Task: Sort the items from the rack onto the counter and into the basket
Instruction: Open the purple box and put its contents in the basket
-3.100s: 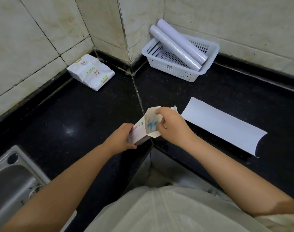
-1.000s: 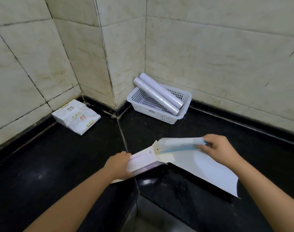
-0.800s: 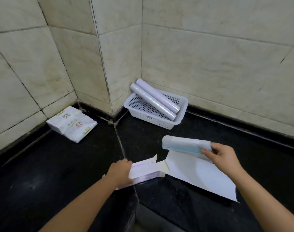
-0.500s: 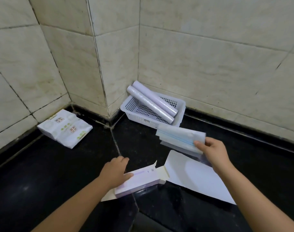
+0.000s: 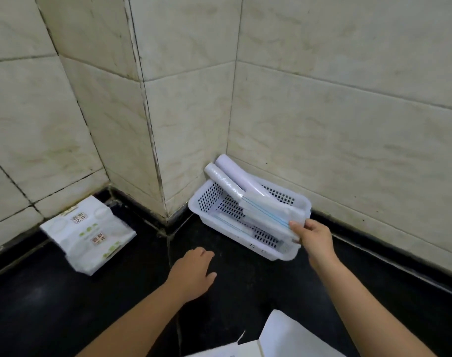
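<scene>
While right hand (image 5: 316, 239) pinches bag stack (image 5: 267, 212) over basket (image 5: 206, 202), two rolls (image 5: 226, 180) inside; left hand (image 5: 194, 273) relaxed.

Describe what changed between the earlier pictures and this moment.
The right hand drew the clear blue-striped plastic packet out of the white cardboard box and carried it over the white perforated plastic basket, still pinching it. The left hand let go of the box and now hangs open. The two rolls and tissue packs stayed put.
</scene>
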Motion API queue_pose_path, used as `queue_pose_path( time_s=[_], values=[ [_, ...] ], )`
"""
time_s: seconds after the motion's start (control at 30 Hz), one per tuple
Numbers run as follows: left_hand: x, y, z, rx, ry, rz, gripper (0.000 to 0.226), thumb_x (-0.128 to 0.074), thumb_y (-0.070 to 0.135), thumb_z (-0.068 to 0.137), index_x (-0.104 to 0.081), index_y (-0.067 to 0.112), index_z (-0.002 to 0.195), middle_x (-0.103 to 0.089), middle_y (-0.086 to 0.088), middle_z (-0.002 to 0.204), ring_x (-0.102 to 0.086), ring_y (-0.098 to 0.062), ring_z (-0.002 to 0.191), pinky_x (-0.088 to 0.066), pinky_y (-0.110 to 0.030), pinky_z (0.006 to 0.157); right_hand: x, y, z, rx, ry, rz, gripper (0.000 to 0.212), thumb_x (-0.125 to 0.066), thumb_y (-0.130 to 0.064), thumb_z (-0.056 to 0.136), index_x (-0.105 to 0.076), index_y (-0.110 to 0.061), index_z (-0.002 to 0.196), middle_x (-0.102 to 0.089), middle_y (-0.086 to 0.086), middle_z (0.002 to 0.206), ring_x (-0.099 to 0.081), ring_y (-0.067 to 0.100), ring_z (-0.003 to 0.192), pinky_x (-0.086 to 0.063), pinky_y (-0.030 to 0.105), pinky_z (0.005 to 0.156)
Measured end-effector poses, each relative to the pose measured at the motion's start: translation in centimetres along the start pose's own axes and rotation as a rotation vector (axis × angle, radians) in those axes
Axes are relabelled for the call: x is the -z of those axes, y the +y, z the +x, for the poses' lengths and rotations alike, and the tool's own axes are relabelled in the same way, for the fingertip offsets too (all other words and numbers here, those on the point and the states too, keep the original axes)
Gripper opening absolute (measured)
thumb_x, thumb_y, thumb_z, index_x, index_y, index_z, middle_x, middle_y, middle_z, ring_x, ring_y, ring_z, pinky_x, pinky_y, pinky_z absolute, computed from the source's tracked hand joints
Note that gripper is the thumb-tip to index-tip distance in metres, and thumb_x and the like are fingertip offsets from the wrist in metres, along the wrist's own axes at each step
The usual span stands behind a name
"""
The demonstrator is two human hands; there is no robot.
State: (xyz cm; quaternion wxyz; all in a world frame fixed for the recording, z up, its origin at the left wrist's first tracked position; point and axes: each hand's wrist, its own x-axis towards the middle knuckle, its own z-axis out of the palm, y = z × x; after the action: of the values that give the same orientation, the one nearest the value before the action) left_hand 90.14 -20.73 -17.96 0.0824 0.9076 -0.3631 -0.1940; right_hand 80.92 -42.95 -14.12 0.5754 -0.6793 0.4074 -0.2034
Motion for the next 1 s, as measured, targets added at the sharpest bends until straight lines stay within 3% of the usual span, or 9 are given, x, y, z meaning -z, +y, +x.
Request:
queue_pose_path(
  time_s=[0.2,0.33,0.43,0.53,0.63,0.73,0.83,0.9,1.0],
  values=[
    [-0.2,0.3,5.9,0.018,0.099,0.024,0.053,-0.047,0.032,0.093,-0.035,0.014,0.141,-0.038,-0.002,0.143,-0.036,-0.017,0.132,-0.041,-0.030,0.106,-2.3,1.5,6.0,-0.063,-0.077,-0.021,0.026,-0.061,-0.011,0.085,-0.062,0.015,0.087,-0.064,0.024,0.085,-0.058,0.026,0.074,-0.056,0.042,0.074],
    [-0.6,0.2,8.6,0.029,0.231,0.033,0.052,-0.047,0.029,0.093,-0.036,0.011,0.140,-0.035,-0.005,0.146,-0.031,-0.017,0.135,-0.036,-0.028,0.107,-4.7,3.2,8.2,-0.252,-0.214,0.127,0.022,-0.064,-0.007,0.083,-0.058,-0.011,0.062,-0.063,-0.001,0.062,-0.057,0.016,0.061,-0.052,0.021,0.048],
    [-1.2,-0.1,9.7,0.026,0.229,0.084,0.051,-0.044,0.027,0.094,-0.034,0.009,0.141,-0.030,-0.006,0.149,-0.024,-0.014,0.140,-0.029,-0.026,0.112,-7.4,4.2,8.5,-0.472,-0.278,0.264,0.010,-0.064,-0.004,0.083,-0.057,-0.011,0.085,-0.056,0.005,0.082,-0.054,0.014,0.070,-0.053,0.023,0.052],
    [-1.4,-0.4,10.1,0.014,0.211,0.112,0.053,-0.039,0.025,0.097,-0.026,0.008,0.146,-0.023,-0.004,0.155,-0.015,-0.012,0.145,-0.016,-0.022,0.118,-9.5,4.9,8.7,-0.620,-0.318,0.356,0.034,-0.062,0.001,0.083,-0.048,-0.013,0.112,-0.049,0.004,0.077,-0.051,0.014,0.071,-0.057,0.025,0.058],
    [-1.2,-0.9,10.2,-0.016,0.172,0.174,0.055,-0.036,0.025,0.098,-0.019,0.008,0.148,-0.018,-0.004,0.158,-0.012,-0.013,0.147,-0.008,-0.022,0.119,-10.5,4.4,8.8,-0.670,-0.421,0.378,0.026,-0.058,0.005,0.085,-0.050,-0.007,0.106,-0.055,0.008,0.076,-0.054,0.018,0.066,-0.056,0.023,0.042],
    [-1.0,-1.1,10.0,-0.024,0.134,0.190,0.057,-0.036,0.025,0.098,-0.015,0.008,0.149,-0.013,-0.004,0.159,-0.008,-0.013,0.148,-0.006,-0.021,0.119,-11.0,3.9,9.0,-0.649,-0.432,0.385,0.020,-0.056,0.004,0.086,-0.049,-0.005,0.102,-0.056,0.010,0.077,-0.055,0.020,0.067,-0.055,0.033,0.066],
    [-0.3,-1.0,10.2,-0.049,0.175,0.171,0.048,-0.038,0.026,0.097,-0.035,0.009,0.142,-0.034,-0.006,0.152,-0.028,-0.016,0.142,-0.019,-0.024,0.116,-9.6,3.1,9.0,-0.494,-0.389,0.261,0.009,-0.059,0.002,0.085,-0.053,-0.004,0.088,-0.057,0.007,0.076,-0.056,0.020,0.067,-0.058,0.025,0.053],
    [0.5,-0.7,10.8,-0.059,0.231,0.223,0.033,-0.037,0.024,0.096,-0.059,0.010,0.117,-0.059,-0.008,0.127,-0.052,-0.020,0.119,-0.036,-0.028,0.099,-7.3,2.7,9.3,-0.321,-0.347,0.131,0.021,-0.062,-0.002,0.084,-0.055,-0.005,0.064,-0.059,0.002,0.067,-0.057,0.014,0.060,-0.054,0.016,0.044],
    [1.8,0.6,13.1,0.002,0.096,0.330,0.028,-0.036,0.015,0.096,-0.062,0.005,0.097,-0.065,-0.009,0.106,-0.059,-0.023,0.099,-0.042,-0.031,0.082,-3.1,2.4,9.9,-0.194,-0.298,0.111,0.023,-0.062,-0.004,0.083,-0.057,-0.006,0.061,-0.060,-0.001,0.056,-0.054,0.008,0.046,-0.045,0.011,0.038]
  ],
)
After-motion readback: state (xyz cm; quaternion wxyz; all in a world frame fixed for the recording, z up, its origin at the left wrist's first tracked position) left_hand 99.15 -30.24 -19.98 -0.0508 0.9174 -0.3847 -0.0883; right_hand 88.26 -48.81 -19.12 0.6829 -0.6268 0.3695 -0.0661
